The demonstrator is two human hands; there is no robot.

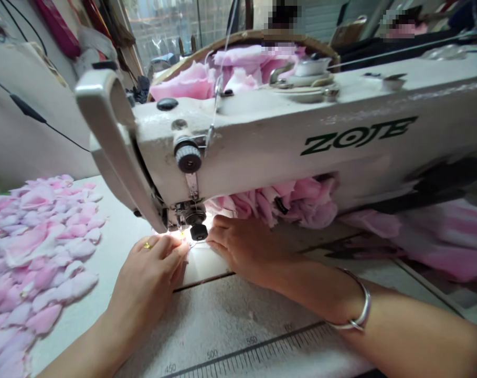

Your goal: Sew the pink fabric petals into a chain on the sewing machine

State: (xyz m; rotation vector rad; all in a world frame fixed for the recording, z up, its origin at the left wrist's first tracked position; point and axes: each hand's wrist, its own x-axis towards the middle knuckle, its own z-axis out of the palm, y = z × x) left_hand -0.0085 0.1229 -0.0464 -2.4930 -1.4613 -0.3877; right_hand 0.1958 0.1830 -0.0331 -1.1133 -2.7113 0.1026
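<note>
Under the head of a white sewing machine (246, 139), both hands work close to the lit needle area. My left hand (154, 262), with a gold-coloured ring, is closed, its fingers pinched together just left of the presser foot on a bit of pink fabric mostly hidden by the fingers and glare. To the right of the needle, my right hand (246, 249) has its fingers curled at the near edge of the gathered pink fabric (301, 202), which bunches up beneath the machine arm. A silver bangle circles the right wrist.
Many pink and white petal-like fabric pieces (37, 252) cover the left of the table. Behind the machine stands a basket (325, 44) heaped with pink fabric. More pink cloth (451, 236) lies at right, near dark scissors-like blades (352, 249). A printed ruler (257, 346) runs along the front.
</note>
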